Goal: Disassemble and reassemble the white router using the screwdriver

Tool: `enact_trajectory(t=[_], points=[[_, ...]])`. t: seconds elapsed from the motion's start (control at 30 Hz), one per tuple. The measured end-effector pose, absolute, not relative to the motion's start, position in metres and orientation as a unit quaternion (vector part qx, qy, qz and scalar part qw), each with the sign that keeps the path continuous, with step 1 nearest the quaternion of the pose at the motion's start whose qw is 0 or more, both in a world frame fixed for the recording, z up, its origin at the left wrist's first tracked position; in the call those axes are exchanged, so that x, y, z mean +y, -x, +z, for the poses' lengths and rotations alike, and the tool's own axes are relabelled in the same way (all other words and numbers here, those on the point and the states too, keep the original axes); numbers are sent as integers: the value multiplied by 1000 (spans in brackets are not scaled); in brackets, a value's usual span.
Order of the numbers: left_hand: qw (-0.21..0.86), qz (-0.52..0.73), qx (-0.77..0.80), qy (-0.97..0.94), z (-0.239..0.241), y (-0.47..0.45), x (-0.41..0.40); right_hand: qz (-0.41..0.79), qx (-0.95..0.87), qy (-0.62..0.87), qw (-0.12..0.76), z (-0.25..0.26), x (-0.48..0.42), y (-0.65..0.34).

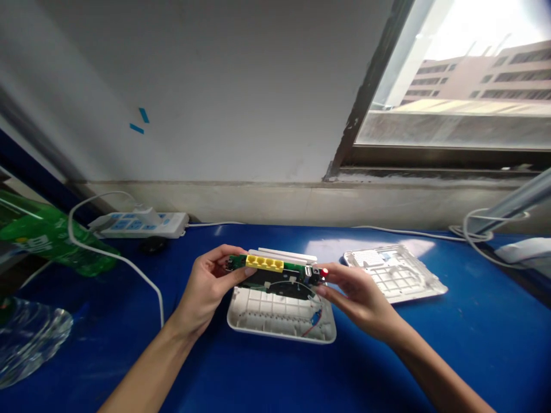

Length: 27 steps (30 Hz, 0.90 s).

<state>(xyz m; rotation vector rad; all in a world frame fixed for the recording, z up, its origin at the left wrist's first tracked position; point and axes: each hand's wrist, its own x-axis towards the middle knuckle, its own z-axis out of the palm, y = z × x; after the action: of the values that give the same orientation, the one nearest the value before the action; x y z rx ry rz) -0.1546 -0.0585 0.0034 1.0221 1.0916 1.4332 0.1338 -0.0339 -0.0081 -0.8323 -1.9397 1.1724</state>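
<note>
A green circuit board with a row of yellow network ports is held up on edge, tilted, above a white router casing. My left hand grips the board's left end, thumb in front and fingers behind. At the other end my right hand pinches it beside a small red button and a silver port. A thin wire crosses the board's face, and red and blue wires lie inside the casing. White antenna-like bars show just behind the board. To the right lies a white ribbed cover, inner side up.
A white power strip with a plug in it stands by the wall, its cable looping over the blue table. Green and clear plastic bottles are at the left. A metal pole wrapped in white cable is at the right.
</note>
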Motion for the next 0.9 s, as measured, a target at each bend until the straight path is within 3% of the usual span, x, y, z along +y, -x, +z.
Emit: enact_trajectory(t=[0.3, 0.57, 0.73, 0.9], points=[[538, 593, 367, -474, 7, 148, -65, 253, -837, 342, 345, -8, -31, -137], [578, 469, 315, -589, 15, 179, -61, 215, -852, 291, 379, -14, -31, -139], [689, 455, 345, -447, 25, 183, -66, 179, -856, 251, 415, -17, -35, -135], [719, 398, 423, -382, 29, 167, -70, 157, -870, 225, 409, -18, -36, -129]])
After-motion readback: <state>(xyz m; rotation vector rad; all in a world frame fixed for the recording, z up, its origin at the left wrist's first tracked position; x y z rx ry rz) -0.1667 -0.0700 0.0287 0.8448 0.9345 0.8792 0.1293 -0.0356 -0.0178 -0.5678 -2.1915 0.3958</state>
